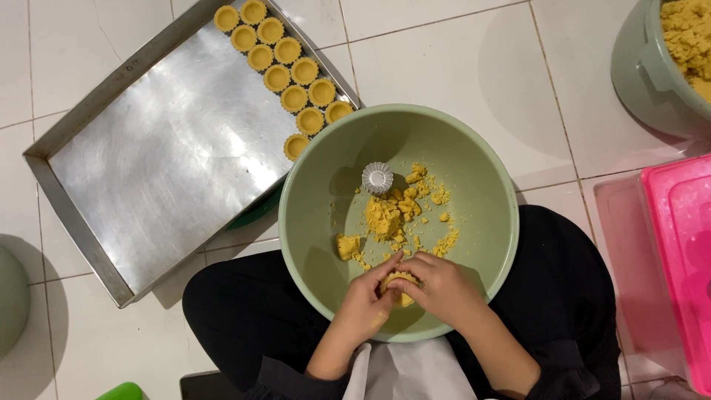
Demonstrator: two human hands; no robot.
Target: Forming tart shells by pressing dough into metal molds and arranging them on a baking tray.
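Observation:
A pale green bowl (474, 185) rests on my lap, holding crumbled yellow dough (385, 216) and a small fluted metal tart mould (377, 178). Over the bowl's near rim my left hand (366, 300) and my right hand (441, 287) meet around a small yellow dough piece (398, 283), pressed between the fingers of both hands. Whether a mould sits under that dough is hidden by my fingers.
A metal baking tray (148, 163) lies on the white tiled floor at the left, with several shaped tart shells (295, 98) along its far right edge. A green tub of dough (666, 67) stands top right, a pink plastic container (678, 252) at the right.

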